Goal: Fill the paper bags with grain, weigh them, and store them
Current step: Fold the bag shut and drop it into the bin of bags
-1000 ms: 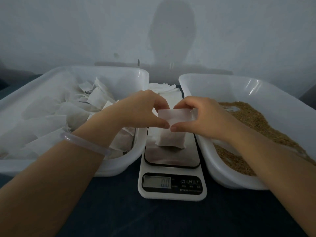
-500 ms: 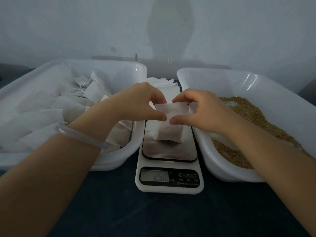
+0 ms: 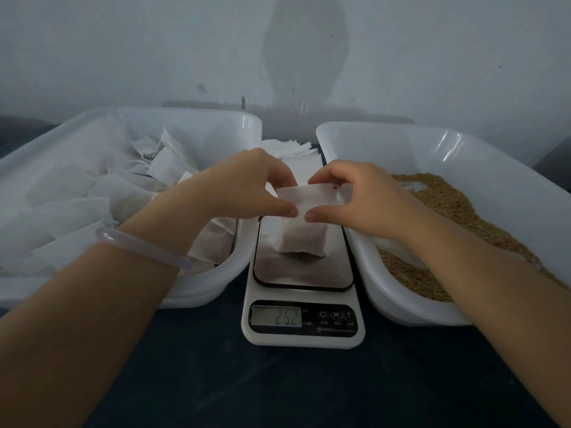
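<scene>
A pale, dim wall is seen behind a dark tabletop (image 3: 216, 381), on which a white scale (image 3: 302, 338) is set between two white tubs. A paper bag (image 3: 304, 240), its lower part swollen with grain, is stood on the scale's steel plate. Its flat upper flap is pinched at both sides, between thumb and fingers (image 3: 278, 208) of the left hand (image 3: 244, 183) and those of the right hand (image 3: 364, 199). The flap is probably held upright so that nothing spills while the weight is read, though part of the load may be taken by the grasp.

What looks like 25.2 is shown on the display (image 3: 276, 316). Loose grain (image 3: 448, 205) lies in the right tub (image 3: 401, 128), within reach for topping up. Filled bags (image 3: 129, 196) are heaped in the left tub (image 3: 216, 118), evidently for storage.

A stack of flat empty bags (image 3: 290, 148) is largely hidden behind the hands. The fingertips behind the flap cannot be seen, and the button labels are too small to be read.
</scene>
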Motion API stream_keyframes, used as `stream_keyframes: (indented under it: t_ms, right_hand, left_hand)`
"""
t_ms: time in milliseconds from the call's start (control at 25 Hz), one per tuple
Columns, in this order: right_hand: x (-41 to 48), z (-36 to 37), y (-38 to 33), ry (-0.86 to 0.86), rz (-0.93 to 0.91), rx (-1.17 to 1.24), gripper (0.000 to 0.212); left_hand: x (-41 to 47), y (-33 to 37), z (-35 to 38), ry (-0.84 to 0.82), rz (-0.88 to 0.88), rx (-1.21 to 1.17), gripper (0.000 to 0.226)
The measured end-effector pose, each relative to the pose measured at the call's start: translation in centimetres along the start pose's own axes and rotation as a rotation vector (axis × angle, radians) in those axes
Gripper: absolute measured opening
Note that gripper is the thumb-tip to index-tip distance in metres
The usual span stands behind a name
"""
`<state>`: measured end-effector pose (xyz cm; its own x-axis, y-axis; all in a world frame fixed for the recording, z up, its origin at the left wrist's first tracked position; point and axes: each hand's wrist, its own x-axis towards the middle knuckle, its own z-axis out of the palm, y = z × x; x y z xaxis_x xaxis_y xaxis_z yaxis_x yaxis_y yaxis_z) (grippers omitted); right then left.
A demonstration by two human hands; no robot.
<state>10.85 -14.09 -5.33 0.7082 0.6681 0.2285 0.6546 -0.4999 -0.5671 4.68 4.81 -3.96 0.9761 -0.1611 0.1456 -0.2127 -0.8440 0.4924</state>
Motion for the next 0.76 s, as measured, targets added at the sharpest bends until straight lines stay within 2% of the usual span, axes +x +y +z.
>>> stream_keyframes:
  t_ms: [120,200,320,440,520,600,680,760]
  right_hand:
    - [0.1,0.0,0.1,0.0,-0.015,-0.025,0.024]
    - [0.0,0.0,0.0,0.014,-0.031,-0.032,0.025]
    - [0.0,0.0,-0.1,0.143,-0.05,0.051,0.026]
    - [0.0,-0.2,0.0,0.329,-0.057,0.166,0.023]
    - [0.0,-0.2,0.1,0.353,-0.058,0.164,0.02]
    - [0.0,-0.1,0.2,0.346,-0.068,0.159,0.018]
    - [0.1,0.0,0.2,0.339,-0.08,0.158,0.018]
    - [0.1,-0.1,0.3,0.333,-0.086,0.164,0.019]
  left_hand:
    - [0.0,0.1,0.2,0.01,0.003,-0.058,0.009]
    - [0.2,0.2,0.4,0.061,-0.001,-0.057,0.013]
    - [0.4,0.0,0.3,0.172,-0.002,-0.063,0.017]
    - [0.7,-0.6,-0.8,0.533,-0.165,-0.212,0.014]
    - [0.6,-1.1,-2.3,0.836,-0.29,-0.346,0.013]
    - [0.4,-1.8,-3.3,0.98,-0.403,-0.365,0.012]
    - [0.1,-2.7,-3.3,0.886,-0.554,-0.129,0.013]
    - [0.3,-3.5,-2.6,0.648,-0.657,0.004,0.018]
